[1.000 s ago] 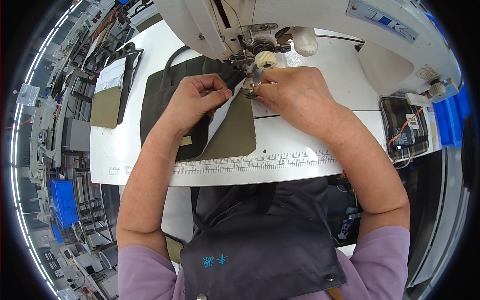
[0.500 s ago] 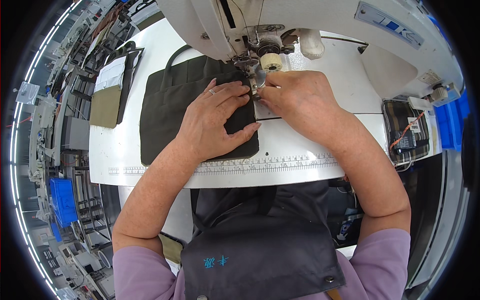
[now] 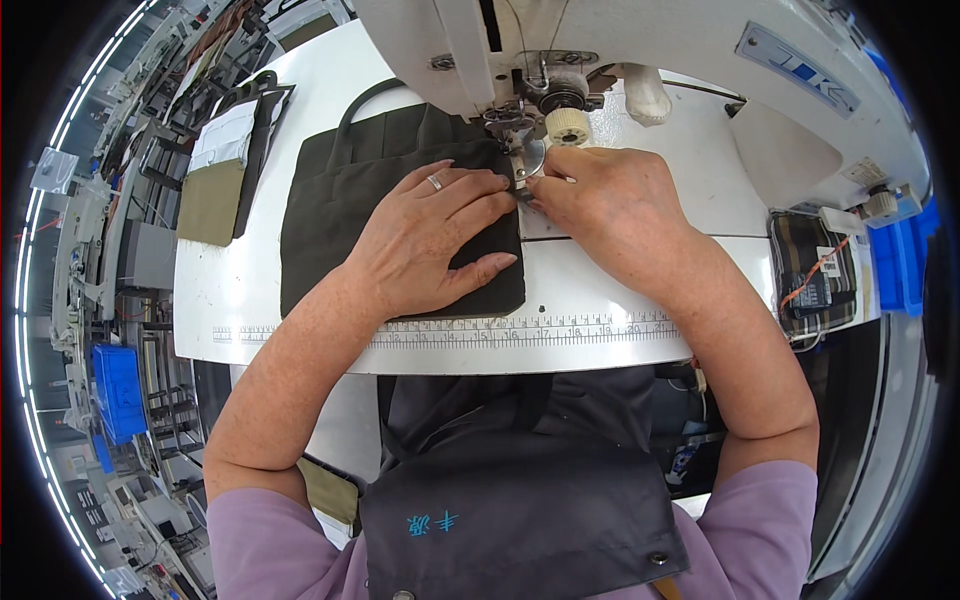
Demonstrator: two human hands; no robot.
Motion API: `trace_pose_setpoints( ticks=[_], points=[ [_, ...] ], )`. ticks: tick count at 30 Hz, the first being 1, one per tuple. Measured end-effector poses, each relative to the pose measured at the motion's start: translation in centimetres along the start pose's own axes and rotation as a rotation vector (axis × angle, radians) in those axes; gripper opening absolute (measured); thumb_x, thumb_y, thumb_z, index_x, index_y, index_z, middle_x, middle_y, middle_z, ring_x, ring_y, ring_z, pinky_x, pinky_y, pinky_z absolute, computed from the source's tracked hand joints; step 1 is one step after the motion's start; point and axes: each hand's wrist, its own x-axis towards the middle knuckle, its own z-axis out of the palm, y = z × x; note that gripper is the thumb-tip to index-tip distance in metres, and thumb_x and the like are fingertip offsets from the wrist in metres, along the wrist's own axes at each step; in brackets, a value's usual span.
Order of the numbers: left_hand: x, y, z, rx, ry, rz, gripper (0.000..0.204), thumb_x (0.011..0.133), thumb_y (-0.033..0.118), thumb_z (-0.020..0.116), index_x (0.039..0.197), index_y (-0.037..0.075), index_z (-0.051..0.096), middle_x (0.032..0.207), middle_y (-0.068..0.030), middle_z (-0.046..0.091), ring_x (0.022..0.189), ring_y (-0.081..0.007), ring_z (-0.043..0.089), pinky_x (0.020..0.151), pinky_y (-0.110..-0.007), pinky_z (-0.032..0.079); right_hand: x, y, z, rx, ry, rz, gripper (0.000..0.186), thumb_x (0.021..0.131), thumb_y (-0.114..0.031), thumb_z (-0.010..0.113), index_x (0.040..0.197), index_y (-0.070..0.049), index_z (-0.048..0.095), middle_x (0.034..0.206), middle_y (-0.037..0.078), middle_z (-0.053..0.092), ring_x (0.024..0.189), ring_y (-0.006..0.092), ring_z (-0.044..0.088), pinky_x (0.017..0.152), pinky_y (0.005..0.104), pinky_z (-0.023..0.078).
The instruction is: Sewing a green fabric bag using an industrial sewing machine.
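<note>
dark fabric (image 3: 330, 215) under left grip (image 3: 430, 240)

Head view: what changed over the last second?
The left hand let go of the lifted fabric corner and now lies flat, palm down, on the dark green fabric, which went from folded up to spread flat on the table. The right hand stayed pinching the edge at the presser foot.

2 hands (image 3: 440, 235); 1 dark green fabric piece (image 3: 330, 200); 1 sewing machine (image 3: 640, 50); 1 ring (image 3: 435, 182)
</note>
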Motion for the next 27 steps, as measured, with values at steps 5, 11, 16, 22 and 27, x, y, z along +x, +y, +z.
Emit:
trace_pose_setpoints(
  ticks=[5,11,16,22,27],
  points=[
    [-0.1,0.0,-0.4,0.091,-0.05,-0.029,0.056,0.09,0.042,0.07,0.135,0.01,0.064,0.132,-0.0131,0.06,0.123,-0.0318,0.06,0.115,-0.053,0.042,0.1,-0.2,-0.3,-0.022,-0.008,-0.003,0.013,0.077,-0.011,0.067,0.088,-0.008,0.071,0.084,0.004,0.062,0.079,0.0223,0.069,0.063,0.0384,0.056],
    [-0.1,-0.4,-0.1,0.126,-0.046,0.044,0.056,0.094,0.045,0.065,0.14,0.013,0.061,0.148,-0.0072,0.055,0.138,-0.0305,0.051,0.123,-0.057,0.028,0.1,-0.2,-0.2,-0.043,0.002,-0.004,0.011,0.077,-0.012,0.067,0.087,-0.008,0.071,0.085,0.004,0.062,0.077,0.0211,0.069,0.062,0.0373,0.056],
    [0.0,0.2,-0.2,0.095,-0.157,-0.057,0.06,0.097,0.046,0.062,0.146,0.013,0.054,0.152,-0.0034,0.054,0.149,-0.0288,0.04,0.127,-0.059,0.017,0.0,-0.1,0.1,-0.035,0.004,-0.002,0.01,0.079,-0.012,0.067,0.087,-0.007,0.071,0.085,0.004,0.063,0.077,0.0208,0.069,0.062,0.0373,0.056],
    [-0.9,0.4,-0.7,0.081,-0.131,-0.065,0.067,0.093,0.053,0.065,0.144,0.012,0.058,0.151,-0.003,0.055,0.149,-0.0286,0.04,0.128,-0.059,0.013,0.0,-0.2,-0.2,-0.025,-0.017,0.006,0.008,0.08,-0.014,0.068,0.084,-0.007,0.069,0.083,0.004,0.061,0.077,0.0214,0.069,0.062,0.0376,0.055],
    [-1.1,0.6,-0.5,0.073,-0.12,-0.088,0.067,0.092,0.054,0.065,0.143,0.012,0.059,0.151,-0.0033,0.055,0.149,-0.0285,0.039,0.128,-0.058,0.015,-0.2,-0.2,0.1,-0.004,0.004,0.034,0.009,0.083,-0.017,0.071,0.084,-0.008,0.068,0.083,0.004,0.061,0.074,0.0219,0.068,0.062,0.0385,0.055]
  ],
)
